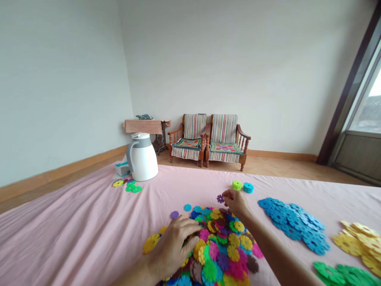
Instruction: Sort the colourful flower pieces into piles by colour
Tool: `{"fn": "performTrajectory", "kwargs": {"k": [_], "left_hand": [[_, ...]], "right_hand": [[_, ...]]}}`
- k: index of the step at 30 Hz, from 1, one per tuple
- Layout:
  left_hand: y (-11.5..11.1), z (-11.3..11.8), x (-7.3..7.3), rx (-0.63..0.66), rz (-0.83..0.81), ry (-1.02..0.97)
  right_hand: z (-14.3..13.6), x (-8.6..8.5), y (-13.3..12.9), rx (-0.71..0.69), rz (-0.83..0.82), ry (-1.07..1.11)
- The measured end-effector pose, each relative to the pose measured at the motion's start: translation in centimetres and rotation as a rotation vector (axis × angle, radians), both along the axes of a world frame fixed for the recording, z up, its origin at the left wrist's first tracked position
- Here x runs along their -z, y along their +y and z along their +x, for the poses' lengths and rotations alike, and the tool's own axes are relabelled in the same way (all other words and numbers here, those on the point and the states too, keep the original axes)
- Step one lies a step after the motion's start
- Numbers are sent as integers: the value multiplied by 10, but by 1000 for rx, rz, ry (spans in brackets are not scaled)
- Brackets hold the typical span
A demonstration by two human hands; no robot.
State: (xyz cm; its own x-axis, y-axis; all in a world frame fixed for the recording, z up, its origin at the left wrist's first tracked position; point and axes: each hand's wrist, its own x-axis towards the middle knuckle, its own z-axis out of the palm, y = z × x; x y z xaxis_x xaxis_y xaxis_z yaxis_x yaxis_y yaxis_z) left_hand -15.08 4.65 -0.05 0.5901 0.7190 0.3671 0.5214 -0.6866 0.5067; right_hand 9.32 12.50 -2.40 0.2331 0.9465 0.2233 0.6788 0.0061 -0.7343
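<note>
A heap of mixed-colour plastic snowflake discs (224,261) lies on the pink cloth in front of me. Over the heap's left side my left hand (180,234) rests, its thumb and fingers spread apart, with discs beneath them. My right hand (236,202) is at the far edge of the heap, its fingertips pinched at a purple snowflake disc (220,198). Just beyond that hand sit a small light-green stack of discs (237,185) and a blue stack (248,188). The palm sides of both hands are hidden.
To the right lie piles of blue discs (293,222), yellow discs (358,242) and green discs (342,274). A white jug (145,159) stands at the far left, with a few green discs (133,187) before it and a small box (122,169) beside it. Two wooden chairs (245,147) stand behind.
</note>
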Motion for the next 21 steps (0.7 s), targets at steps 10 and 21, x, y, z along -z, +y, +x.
{"fn": "performTrajectory", "kwargs": {"k": [10, 21], "left_hand": [[1, -1, 2, 3, 16, 12], [-1, 0, -1, -10, 4, 19]], "right_hand": [[19, -23, -44, -394, -154, -121], [-6, -40, -76, -532, -126, -333]]}}
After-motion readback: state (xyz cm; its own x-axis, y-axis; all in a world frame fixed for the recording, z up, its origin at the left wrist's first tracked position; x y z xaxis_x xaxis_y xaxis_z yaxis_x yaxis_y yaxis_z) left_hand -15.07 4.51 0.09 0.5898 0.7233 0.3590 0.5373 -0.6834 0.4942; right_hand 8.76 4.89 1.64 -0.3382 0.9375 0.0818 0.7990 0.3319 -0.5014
